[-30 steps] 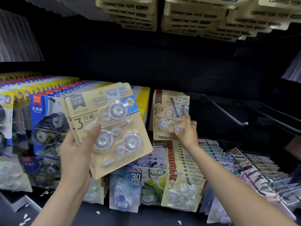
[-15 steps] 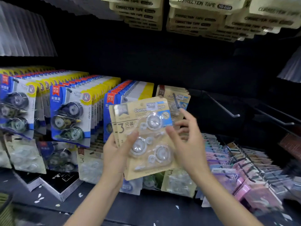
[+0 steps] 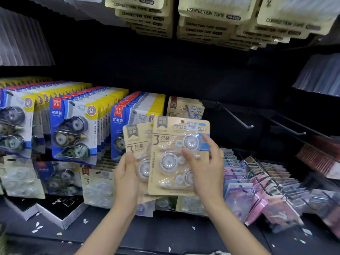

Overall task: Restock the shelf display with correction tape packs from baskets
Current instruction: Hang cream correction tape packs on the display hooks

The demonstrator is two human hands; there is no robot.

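Note:
A tan correction tape pack (image 3: 171,159) with three clear dispensers is held in front of the shelf by my right hand (image 3: 206,170), thumb on its front. Behind it and to the left, my left hand (image 3: 127,175) grips a second tan pack (image 3: 137,142), possibly with more behind it. On a hook behind them hang several matching tan packs (image 3: 184,106). No basket is in view.
Rows of blue-and-yellow tape packs (image 3: 73,126) hang at the left. Two bare metal hooks (image 3: 237,116) stick out at the right. Pastel packs (image 3: 257,183) fill lower hooks at the right. Tan packs (image 3: 209,15) hang overhead. Black boxes (image 3: 60,208) lie on the dark ledge.
My right hand left the hanging packs, came back to the packs in my left hand, and now holds the front pack, slid to the right off the one behind.

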